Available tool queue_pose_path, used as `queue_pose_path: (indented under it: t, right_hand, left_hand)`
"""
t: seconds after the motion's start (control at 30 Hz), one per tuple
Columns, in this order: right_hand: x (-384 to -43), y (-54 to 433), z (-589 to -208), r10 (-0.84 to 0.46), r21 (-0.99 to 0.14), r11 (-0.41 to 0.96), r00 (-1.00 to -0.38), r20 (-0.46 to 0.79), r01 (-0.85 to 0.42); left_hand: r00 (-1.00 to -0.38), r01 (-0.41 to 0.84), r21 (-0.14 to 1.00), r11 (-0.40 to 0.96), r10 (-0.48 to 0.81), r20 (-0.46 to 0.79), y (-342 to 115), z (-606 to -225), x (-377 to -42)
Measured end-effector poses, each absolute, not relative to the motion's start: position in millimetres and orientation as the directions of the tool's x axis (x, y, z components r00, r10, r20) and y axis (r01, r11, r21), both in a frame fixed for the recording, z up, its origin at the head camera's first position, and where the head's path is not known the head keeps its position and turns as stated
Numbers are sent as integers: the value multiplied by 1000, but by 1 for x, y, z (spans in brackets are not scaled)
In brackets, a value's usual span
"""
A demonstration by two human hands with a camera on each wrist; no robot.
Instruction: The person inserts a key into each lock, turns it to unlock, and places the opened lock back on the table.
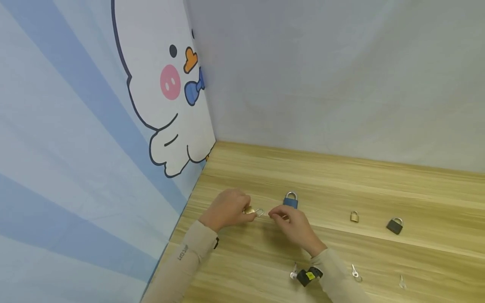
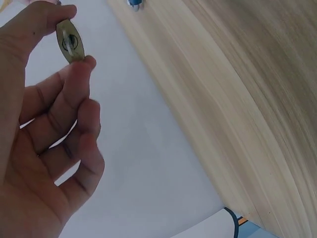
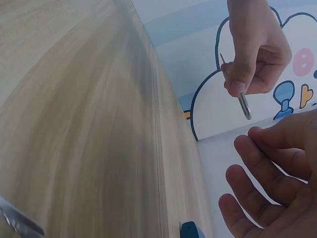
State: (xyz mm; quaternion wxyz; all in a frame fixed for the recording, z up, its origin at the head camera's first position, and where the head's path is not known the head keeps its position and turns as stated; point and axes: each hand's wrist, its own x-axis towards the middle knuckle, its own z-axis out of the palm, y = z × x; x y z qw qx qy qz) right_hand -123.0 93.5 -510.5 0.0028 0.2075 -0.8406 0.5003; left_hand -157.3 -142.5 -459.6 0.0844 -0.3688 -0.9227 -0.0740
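My left hand (image 1: 229, 208) pinches a small brass padlock (image 1: 248, 210) between thumb and forefinger, above the wooden table. Its silver shackle (image 1: 259, 212) points to the right, toward my other hand. Seen end-on in the left wrist view, the padlock (image 2: 70, 42) sits between the fingertips. Just right of the shackle, my right hand (image 1: 297, 227) hovers with thumb and forefinger close together. In the right wrist view nothing shows between the fingers of the right hand (image 3: 277, 173), which is apart from the padlock. A blue padlock (image 1: 290, 203) stands right behind that hand.
A small brass padlock (image 1: 354, 216) and a black padlock (image 1: 395, 226) lie farther right. Nearer the front are several keys: one key (image 1: 293, 271) by the right wrist, another key (image 1: 355, 271) with a ring, and a pale key (image 1: 402, 282). A printed wall (image 1: 170, 139) borders the left.
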Motion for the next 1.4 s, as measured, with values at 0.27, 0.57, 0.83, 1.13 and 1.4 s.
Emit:
queue_pose_path:
  t: [0.27, 0.57, 0.83, 1.13, 1.4]
  right_hand:
    - [-122, 103, -509, -339, -837, 425, -918, 206, -344]
    - [-119, 111, -508, -331, -833, 425, -917, 221, -354]
    - [-118, 121, -508, -302, -813, 456, -922, 241, -362]
    - [-118, 130, -509, -290, -805, 473, -926, 241, -358]
    - [-115, 140, -505, -261, -797, 477, -926, 274, -370]
  left_hand:
    - [-744, 621, 21, 783, 581, 330, -136, -463, -153]
    - [-818, 519, 38, 854, 484, 312, -134, -477, -151]
    - [-886, 441, 120, 890, 410, 216, -134, -496, -147]
    - [-915, 389, 70, 919, 377, 144, -132, -515, -146]
    - [-929, 360, 77, 930, 349, 120, -131, -521, -144]
